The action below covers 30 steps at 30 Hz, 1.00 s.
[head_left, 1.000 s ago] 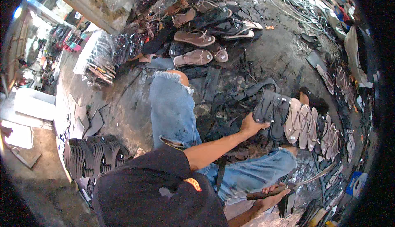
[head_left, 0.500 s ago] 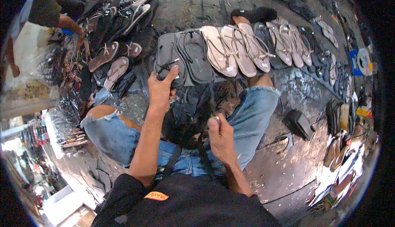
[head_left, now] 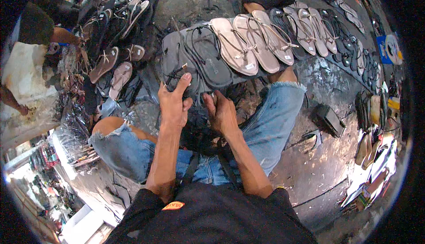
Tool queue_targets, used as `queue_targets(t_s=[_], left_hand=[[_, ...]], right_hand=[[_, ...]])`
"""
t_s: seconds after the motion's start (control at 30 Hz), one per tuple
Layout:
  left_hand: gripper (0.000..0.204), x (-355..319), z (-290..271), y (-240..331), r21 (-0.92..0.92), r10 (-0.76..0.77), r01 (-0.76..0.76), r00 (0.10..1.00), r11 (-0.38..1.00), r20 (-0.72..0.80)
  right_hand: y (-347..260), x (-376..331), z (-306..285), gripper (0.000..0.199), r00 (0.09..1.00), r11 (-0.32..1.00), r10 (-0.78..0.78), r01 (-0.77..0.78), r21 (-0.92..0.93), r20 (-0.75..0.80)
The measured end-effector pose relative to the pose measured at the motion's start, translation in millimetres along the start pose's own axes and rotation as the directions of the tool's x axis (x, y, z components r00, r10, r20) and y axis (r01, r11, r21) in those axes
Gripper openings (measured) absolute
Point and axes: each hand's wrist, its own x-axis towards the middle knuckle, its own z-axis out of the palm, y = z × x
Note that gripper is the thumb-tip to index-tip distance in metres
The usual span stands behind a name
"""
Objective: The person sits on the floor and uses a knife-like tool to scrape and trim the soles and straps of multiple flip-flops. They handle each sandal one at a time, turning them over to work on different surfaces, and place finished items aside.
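A row of thong sandals lies side by side on a long board in front of me. My left hand [head_left: 174, 102] grips the near end of the leftmost dark grey sandal [head_left: 173, 51], thumb on top by its strap and fingers folded below. Beside it lies a second dark sandal [head_left: 207, 58]. Just short of that one's near end is my right hand [head_left: 222, 112], its fingers curled closed; whatever they pinch is too small to make out. Pale pink-beige sandals [head_left: 232, 45] with thin straps and small white stickers continue the row to the right.
More sandals [head_left: 120, 76] are heaped at the left, beside a person's bare limbs [head_left: 66, 35]. A black box-like block [head_left: 328, 119] sits on the floor to the right. Further sandals [head_left: 359, 56] and a blue package [head_left: 386, 49] are at the far right.
My right hand has moved forward and slightly left, up to the board's near edge. My left hand keeps its grip on the leftmost sandal. The view has shifted slightly.
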Motion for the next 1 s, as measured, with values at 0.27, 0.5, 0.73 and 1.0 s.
queue_targets(t_s=[0.27, 0.5, 0.73, 1.0], left_hand=[[0.033, 1.2, -0.2, -0.1, -0.063, -0.028, 0.027, 1.0, 0.998, -0.01], [0.047, -6.3, 3.1, -0.8, -0.041, -0.063, 0.06, 0.994, 0.997, -0.085], [0.044, -90.7, -21.5, 12.4, 0.118, 0.021, -0.019, 1.0, 0.993, -0.012], [0.055, -138.9, -132.5, -22.6, -0.033, 0.393, -0.392, 0.919, 0.919, 0.028]], right_hand=[[34.0, 67.0, -3.9, 0.045, 0.905, 0.972, -0.233, 0.204, 0.116, 0.356], [74.7, 106.1, 69.6, 0.045, 0.798, 0.833, -0.532, 0.554, 0.003, 0.284], [-4.5, 164.0, 79.8, 0.039, 0.866, 0.857, -0.475, 0.415, 0.307, 0.157], [-124.7, 8.4, -13.3, 0.042, 0.986, 0.617, -0.136, 0.01, 0.787, 0.094]])
